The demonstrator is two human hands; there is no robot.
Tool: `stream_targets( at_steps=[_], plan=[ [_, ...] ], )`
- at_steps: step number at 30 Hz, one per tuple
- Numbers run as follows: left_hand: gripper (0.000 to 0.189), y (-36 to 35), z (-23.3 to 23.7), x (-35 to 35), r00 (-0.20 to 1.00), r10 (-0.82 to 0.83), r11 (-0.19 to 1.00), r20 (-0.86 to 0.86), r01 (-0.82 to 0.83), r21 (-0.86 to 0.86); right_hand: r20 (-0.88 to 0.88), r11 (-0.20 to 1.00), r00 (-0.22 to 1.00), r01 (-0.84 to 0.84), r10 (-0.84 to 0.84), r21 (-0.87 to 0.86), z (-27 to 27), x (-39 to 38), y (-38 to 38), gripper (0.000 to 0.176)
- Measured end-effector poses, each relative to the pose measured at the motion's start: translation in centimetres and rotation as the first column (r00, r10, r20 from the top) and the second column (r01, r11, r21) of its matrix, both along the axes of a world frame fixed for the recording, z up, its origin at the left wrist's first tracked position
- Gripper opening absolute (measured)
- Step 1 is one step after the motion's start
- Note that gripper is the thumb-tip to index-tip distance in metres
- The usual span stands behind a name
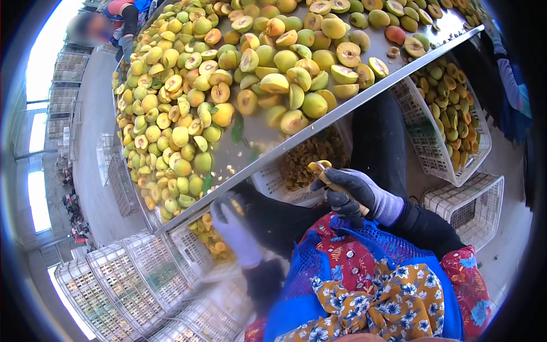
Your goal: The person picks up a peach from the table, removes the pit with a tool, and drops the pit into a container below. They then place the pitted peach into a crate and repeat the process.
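Observation:
My right hand (362, 196), in a dark-palmed lavender glove, is closed around a wooden-handled tool (348, 192) in front of my body. At the tool's tip is a small yellow-orange fruit piece (319, 165). My left hand (232, 219), in a matching glove, is smeared by motion below the table edge. It is over a white crate (191, 248) holding yellow fruit halves (213, 239). A metal table (273, 153) in front of me bears a large heap of yellow-green, apricot-like fruit (182, 137), some whole and many cut in half.
Under the table edge stands a crate (268, 185) with brownish-yellow bits. Another crate (419, 122), full of halves, stands at right above an upturned white crate (470, 208). Stacked crates (122, 282) fill the lower left. Other people are at the upper left and a sleeve (513, 85) at far right.

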State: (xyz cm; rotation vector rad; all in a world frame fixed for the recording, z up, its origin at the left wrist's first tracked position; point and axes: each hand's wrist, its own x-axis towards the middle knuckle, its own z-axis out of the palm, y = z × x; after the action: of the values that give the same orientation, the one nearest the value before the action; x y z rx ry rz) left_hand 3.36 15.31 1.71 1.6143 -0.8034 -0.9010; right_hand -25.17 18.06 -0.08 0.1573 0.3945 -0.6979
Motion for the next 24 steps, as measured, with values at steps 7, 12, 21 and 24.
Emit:
stream_targets(
  at_steps=[7, 12, 21, 24],
  plan=[
    [0.046, -4.4, 3.7, -1.0, 0.446, -0.346, 0.938, 0.826, 0.197, 0.286, 0.312, 0.983, 0.945, -0.139, 0.096, 0.118, -3.6, 0.5, -0.3, 0.040],
    [0.047, -11.6, 0.6, -11.1, 0.008, -0.428, 0.643, 0.904, 0.706, 0.297, -0.015, 0.989, 0.991, -0.135, 0.136, 0.058, -1.0, -0.6, 0.2, 0.041],
    [0.046, -12.9, 0.1, -8.5, 0.330, -0.594, 0.626, 0.734, 0.762, 0.165, -0.645, 0.916, 0.757, -0.176, -0.108, -0.360, 3.0, -1.2, -0.2, 0.035],
    [0.042, -9.8, -0.2, -8.0, 0.728, -0.631, 0.759, 0.267, 0.651, 0.015, -0.810, 0.750, 0.476, -0.381, -0.343, -0.541, 3.6, -0.5, -0.6, 0.030]
  ],
)
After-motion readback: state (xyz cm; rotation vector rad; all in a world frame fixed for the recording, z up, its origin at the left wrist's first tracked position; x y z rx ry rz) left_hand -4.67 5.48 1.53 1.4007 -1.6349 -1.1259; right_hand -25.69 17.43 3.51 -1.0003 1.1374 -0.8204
